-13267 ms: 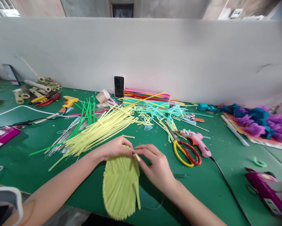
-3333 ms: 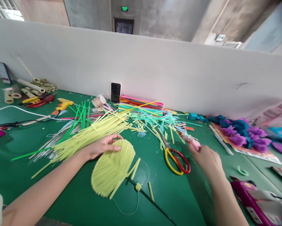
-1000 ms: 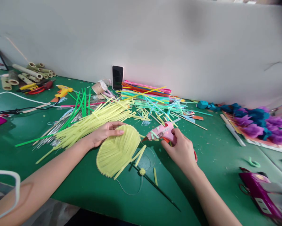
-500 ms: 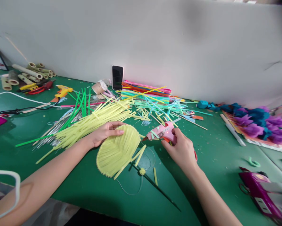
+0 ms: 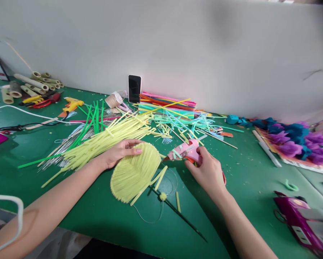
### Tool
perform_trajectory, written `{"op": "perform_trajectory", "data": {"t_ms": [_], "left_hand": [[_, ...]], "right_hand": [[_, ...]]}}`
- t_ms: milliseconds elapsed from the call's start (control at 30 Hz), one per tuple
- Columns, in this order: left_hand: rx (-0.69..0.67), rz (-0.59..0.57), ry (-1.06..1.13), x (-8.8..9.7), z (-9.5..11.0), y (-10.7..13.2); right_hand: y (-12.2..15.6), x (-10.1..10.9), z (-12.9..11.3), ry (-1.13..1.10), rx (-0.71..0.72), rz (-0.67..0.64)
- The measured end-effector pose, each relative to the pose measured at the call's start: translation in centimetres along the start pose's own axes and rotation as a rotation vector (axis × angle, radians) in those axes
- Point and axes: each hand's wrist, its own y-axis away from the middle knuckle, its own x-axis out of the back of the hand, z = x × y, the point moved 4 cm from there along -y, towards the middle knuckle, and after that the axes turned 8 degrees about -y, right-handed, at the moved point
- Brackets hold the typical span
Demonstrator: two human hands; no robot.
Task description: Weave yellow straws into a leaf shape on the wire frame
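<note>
A yellow-green leaf shape made of pipe cleaners (image 5: 135, 172) is pinched along its upper left side by my left hand (image 5: 123, 153), thumb on top and the other fingers mostly hidden behind it. My right hand (image 5: 208, 169) is wrapped round the handle of a pink glue gun (image 5: 187, 151), whose nozzle points left at the leaf's right edge. Whether the tip touches the leaf I cannot tell. Below the nozzle lie short yellow-green pieces, a thin wire loop and a dark green stem (image 5: 184, 218) with a small yellow-green ball (image 5: 162, 196) on it.
Behind my left hand spreads a pile of yellow-green pipe cleaners (image 5: 107, 140). A phone (image 5: 134, 89) leans on the wall beside coloured bundles. A yellow glue gun (image 5: 72, 104), pliers and bamboo tubes (image 5: 39, 82) lie left; purple flowers (image 5: 288, 144) and a purple power strip (image 5: 299, 219) lie right.
</note>
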Motion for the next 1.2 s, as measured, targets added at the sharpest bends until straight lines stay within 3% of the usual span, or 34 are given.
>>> {"op": "perform_trajectory", "data": {"t_ms": [667, 1200], "left_hand": [[0.022, 0.03, -0.014, -0.1, 0.1, 0.1], [0.004, 0.012, -0.022, -0.1, 0.0, 0.0]], "right_hand": [[-0.3, 1.0, -0.1, 0.009, -0.022, 0.03], [-0.1, 0.4, -0.2, -0.004, 0.006, -0.002]]}}
